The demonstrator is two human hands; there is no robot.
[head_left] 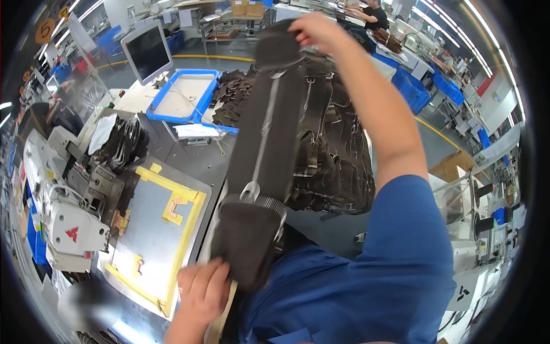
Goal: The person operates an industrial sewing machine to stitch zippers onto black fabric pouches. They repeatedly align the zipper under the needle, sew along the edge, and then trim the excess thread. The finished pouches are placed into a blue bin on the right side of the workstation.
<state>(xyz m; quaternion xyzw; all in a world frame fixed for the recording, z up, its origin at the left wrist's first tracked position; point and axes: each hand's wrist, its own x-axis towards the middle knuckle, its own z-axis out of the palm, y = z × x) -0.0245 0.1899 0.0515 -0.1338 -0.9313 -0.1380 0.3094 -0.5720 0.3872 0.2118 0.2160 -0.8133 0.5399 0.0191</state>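
Note:
A long dark brown fabric panel (252, 143) stretches out in front of me, with a light zipper strip (268, 112) running down its length. Wider rounded pieces form both its ends. My right hand (318, 30) reaches far forward and grips the far end by its edge. At the near end, my left hand (204, 289) has its fingers curled on the left edge of the rounded piece, the thumb not clearly seen. Beyond the panel, to its right, lies a big pile of similar dark brown pieces (335, 155) with straps and metal rings.
At left stands a white sewing machine (71, 229) beside a metal plate (140, 223) edged with yellow tape. Farther back are a blue-rimmed tray (153, 109), small brown scraps (232, 97), a monitor (147, 51) and stacked dark pieces (117, 143). A co-worker (375, 17) sits at the far side.

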